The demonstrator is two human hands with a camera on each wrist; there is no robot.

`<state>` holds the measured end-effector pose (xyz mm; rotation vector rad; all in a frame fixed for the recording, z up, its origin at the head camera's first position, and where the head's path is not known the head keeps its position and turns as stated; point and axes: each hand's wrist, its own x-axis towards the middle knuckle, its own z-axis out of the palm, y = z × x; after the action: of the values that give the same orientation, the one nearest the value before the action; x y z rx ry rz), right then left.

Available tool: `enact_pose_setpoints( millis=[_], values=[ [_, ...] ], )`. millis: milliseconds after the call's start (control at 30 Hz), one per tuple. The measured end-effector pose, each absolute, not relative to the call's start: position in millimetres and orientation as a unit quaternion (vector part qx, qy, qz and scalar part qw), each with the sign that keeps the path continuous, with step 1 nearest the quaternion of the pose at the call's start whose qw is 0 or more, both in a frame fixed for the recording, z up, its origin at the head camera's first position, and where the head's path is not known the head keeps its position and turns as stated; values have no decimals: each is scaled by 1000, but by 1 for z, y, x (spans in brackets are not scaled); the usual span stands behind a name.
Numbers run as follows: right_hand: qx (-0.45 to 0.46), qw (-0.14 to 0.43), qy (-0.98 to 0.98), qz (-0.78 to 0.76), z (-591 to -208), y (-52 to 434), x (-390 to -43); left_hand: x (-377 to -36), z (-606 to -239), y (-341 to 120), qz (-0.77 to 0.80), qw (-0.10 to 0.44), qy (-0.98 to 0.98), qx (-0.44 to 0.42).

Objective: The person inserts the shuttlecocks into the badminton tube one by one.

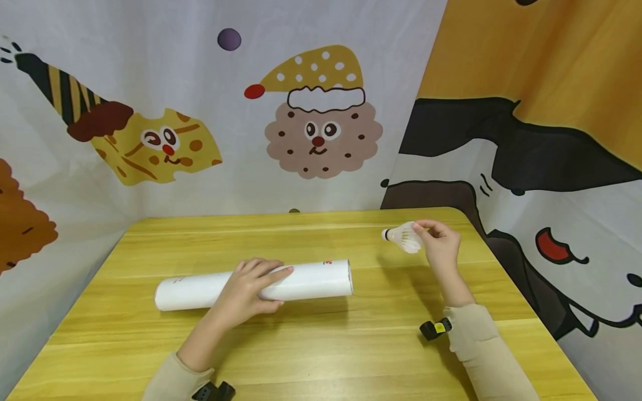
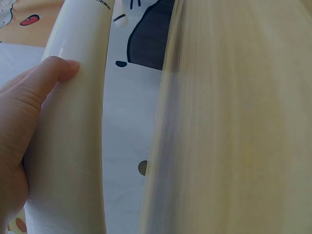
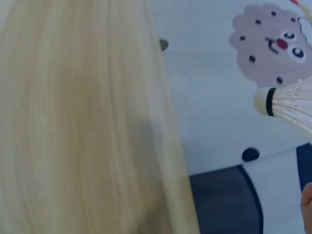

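My left hand (image 1: 251, 287) grips a long white shuttlecock tube (image 1: 311, 280) around its middle, above the wooden table. In the left wrist view the thumb lies along the side of the tube (image 2: 73, 126). At the right, my right hand (image 1: 440, 245) pinches a white feather shuttlecock (image 1: 403, 237) by the edge of its feathers, its cork pointing left toward the far side of the tube's right end. The right wrist view shows the shuttlecock's pale cork and dark band (image 3: 269, 101), with only a bit of a finger (image 3: 307, 200) at the edge.
The yellow wood-grain table (image 1: 311, 345) reaches back to a cartoon-printed curtain (image 1: 200, 67). Each forearm wears a small black wrist camera, one at the right sleeve (image 1: 435, 328) and one at the left (image 1: 214, 391).
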<state>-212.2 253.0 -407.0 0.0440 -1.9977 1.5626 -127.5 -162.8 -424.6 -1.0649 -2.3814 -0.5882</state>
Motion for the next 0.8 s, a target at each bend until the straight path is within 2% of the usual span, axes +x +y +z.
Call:
enact_pose_setpoints(
  millis=[133,333,567,800],
  values=[
    [59,283,-727,623,-390,238,-192,-128,-425,-163,-212,228,-868,-387],
    [93,234,-708,660,-385,225,-176,-131,-427,-163,-214,247,-859,-395],
    [87,188,-702,682,-404,219,-174,-130,-426,-163,-212,250,-859,-393],
    [155,174,-667,707,-412,201,-164,-129,-425,-163,-213,240,-864,-389]
  ],
)
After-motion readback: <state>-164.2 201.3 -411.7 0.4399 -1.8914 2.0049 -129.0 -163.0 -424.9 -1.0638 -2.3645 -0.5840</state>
